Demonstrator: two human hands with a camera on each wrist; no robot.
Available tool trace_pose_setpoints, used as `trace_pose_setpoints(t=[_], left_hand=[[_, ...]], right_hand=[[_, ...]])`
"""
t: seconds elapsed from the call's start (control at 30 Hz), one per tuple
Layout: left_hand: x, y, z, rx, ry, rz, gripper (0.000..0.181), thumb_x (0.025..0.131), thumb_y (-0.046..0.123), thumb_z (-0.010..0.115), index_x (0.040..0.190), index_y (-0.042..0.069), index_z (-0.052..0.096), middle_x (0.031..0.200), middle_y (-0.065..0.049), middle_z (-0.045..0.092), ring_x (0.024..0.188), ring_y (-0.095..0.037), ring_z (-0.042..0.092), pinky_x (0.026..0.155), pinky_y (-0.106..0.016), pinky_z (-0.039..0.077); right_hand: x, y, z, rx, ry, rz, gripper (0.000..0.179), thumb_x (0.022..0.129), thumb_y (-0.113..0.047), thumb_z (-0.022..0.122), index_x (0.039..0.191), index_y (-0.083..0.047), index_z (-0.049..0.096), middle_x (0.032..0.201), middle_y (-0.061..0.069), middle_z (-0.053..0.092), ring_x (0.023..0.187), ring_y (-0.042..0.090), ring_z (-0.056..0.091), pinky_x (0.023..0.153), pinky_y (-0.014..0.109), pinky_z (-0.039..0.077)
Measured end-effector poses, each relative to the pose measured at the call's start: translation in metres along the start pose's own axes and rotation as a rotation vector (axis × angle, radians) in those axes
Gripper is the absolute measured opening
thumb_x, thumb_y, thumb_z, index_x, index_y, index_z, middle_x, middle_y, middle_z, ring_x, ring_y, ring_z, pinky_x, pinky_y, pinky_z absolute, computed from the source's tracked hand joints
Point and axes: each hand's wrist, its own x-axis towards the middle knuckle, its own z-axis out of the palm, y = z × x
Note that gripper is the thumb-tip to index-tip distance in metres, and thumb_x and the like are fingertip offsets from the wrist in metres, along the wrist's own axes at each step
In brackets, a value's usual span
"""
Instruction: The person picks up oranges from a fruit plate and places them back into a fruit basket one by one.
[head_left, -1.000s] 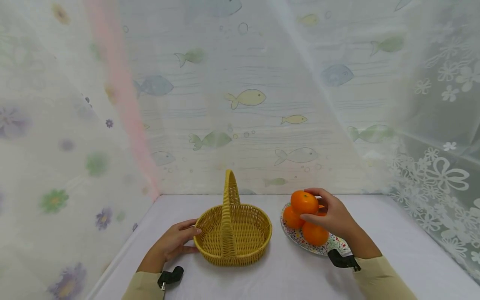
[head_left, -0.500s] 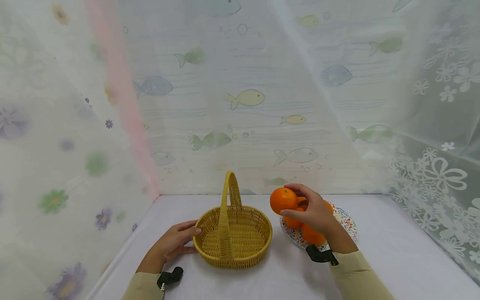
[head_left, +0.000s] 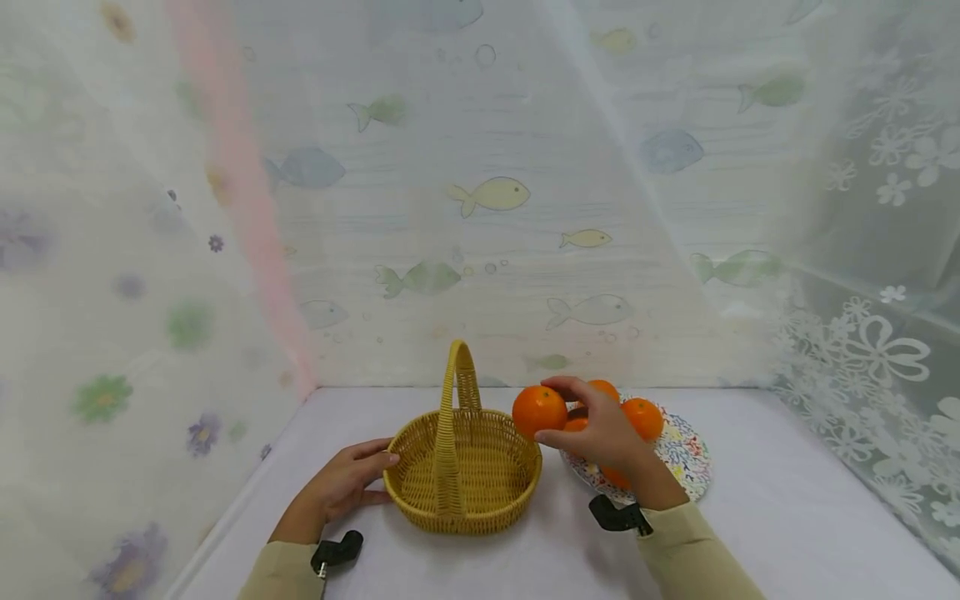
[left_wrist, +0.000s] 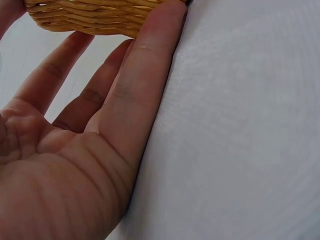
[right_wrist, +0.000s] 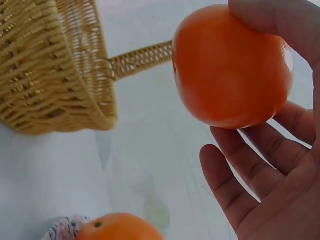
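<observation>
A yellow woven basket (head_left: 491, 518) with a tall arched handle stands on the table. My left hand (head_left: 347, 483) holds its left side, thumb at the rim and fingers against the outer wall; in the left wrist view the fingertips touch the wicker (left_wrist: 95, 17). My right hand (head_left: 602, 433) grips an orange (head_left: 539, 412) between thumb and fingers, raised at the basket's right rim. Seen from the right wrist, the orange (right_wrist: 230, 70) looks smooth and shiny, and the basket (right_wrist: 50, 75) lies beyond it, apart from it.
Right of the basket, a round speckled plate (head_left: 686, 458) bears several more oranges (head_left: 642, 418), partly hidden behind my right hand. A white cloth covers the table (head_left: 795, 500). Curtains printed with fish (head_left: 495, 194) and flowers hang around the table's back and sides.
My right hand has lifted the orange off the pile on the plate and carried it left to the basket's right rim. The left hand and basket have stayed nearly still.
</observation>
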Motion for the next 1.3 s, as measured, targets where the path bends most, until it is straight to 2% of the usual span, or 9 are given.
trace_pose_setpoints(t=[0.23, 0.4, 0.57, 0.77, 0.97, 1.17, 1.3], left_hand=[[0.000, 0.001, 0.001, -0.004, 0.006, -0.004, 0.070, 0.098, 0.032, 0.073, 0.155, 0.004, 0.045, 0.154, -0.019, 0.052, 0.132, -0.029, 0.059, 0.092, -0.055, 0.061], [0.001, 0.001, 0.002, -0.016, 0.008, -0.010, 0.070, 0.098, 0.031, 0.073, 0.155, 0.004, 0.045, 0.153, -0.017, 0.053, 0.131, -0.027, 0.060, 0.093, -0.055, 0.060], [0.002, 0.001, 0.001, -0.019, 0.014, -0.008, 0.070, 0.097, 0.031, 0.073, 0.155, 0.005, 0.045, 0.153, -0.016, 0.054, 0.129, -0.026, 0.061, 0.093, -0.055, 0.060], [0.002, 0.001, 0.000, -0.027, 0.003, -0.015, 0.070, 0.098, 0.031, 0.073, 0.156, 0.004, 0.043, 0.153, -0.017, 0.053, 0.128, -0.025, 0.062, 0.093, -0.055, 0.060], [0.003, 0.002, 0.001, -0.026, 0.008, -0.014, 0.071, 0.097, 0.032, 0.073, 0.156, 0.004, 0.044, 0.152, -0.017, 0.054, 0.127, -0.024, 0.062, 0.093, -0.055, 0.060], [0.002, 0.002, 0.001, -0.023, 0.011, -0.013, 0.071, 0.097, 0.031, 0.074, 0.155, 0.003, 0.044, 0.151, -0.017, 0.055, 0.126, -0.025, 0.063, 0.093, -0.055, 0.061], [0.002, 0.002, 0.001, -0.025, 0.007, -0.020, 0.073, 0.097, 0.032, 0.074, 0.156, 0.003, 0.043, 0.151, -0.017, 0.055, 0.126, -0.024, 0.064, 0.092, -0.054, 0.061]], right_hand=[[0.000, -0.009, 0.013, -0.038, -0.009, -0.015, 0.073, 0.078, -0.039, 0.092, 0.141, -0.026, 0.058, 0.138, -0.006, 0.061, 0.113, 0.026, 0.066, 0.097, 0.044, 0.059], [0.000, -0.015, 0.023, -0.093, -0.028, -0.035, 0.072, 0.078, -0.038, 0.092, 0.140, -0.027, 0.059, 0.138, -0.007, 0.062, 0.117, 0.022, 0.067, 0.098, 0.041, 0.060], [0.000, -0.016, 0.033, -0.119, -0.051, -0.015, 0.070, 0.077, -0.041, 0.092, 0.138, -0.029, 0.059, 0.135, -0.011, 0.063, 0.118, 0.019, 0.067, 0.097, 0.037, 0.060], [-0.002, -0.016, 0.041, -0.155, -0.090, -0.045, 0.068, 0.080, -0.041, 0.090, 0.138, -0.023, 0.060, 0.135, -0.006, 0.065, 0.118, 0.022, 0.068, 0.099, 0.043, 0.060], [-0.001, -0.013, 0.049, -0.171, -0.111, -0.054, 0.066, 0.080, -0.042, 0.090, 0.135, -0.024, 0.059, 0.132, -0.006, 0.066, 0.117, 0.021, 0.069, 0.097, 0.040, 0.061], [-0.002, -0.014, 0.056, -0.156, -0.153, -0.020, 0.063, 0.079, -0.039, 0.091, 0.132, -0.024, 0.058, 0.131, -0.005, 0.066, 0.120, 0.022, 0.067, 0.099, 0.045, 0.060], [-0.004, -0.017, 0.060, -0.179, -0.168, 0.009, 0.062, 0.078, -0.037, 0.091, 0.129, -0.024, 0.058, 0.127, -0.005, 0.067, 0.116, 0.019, 0.067, 0.098, 0.044, 0.060]])
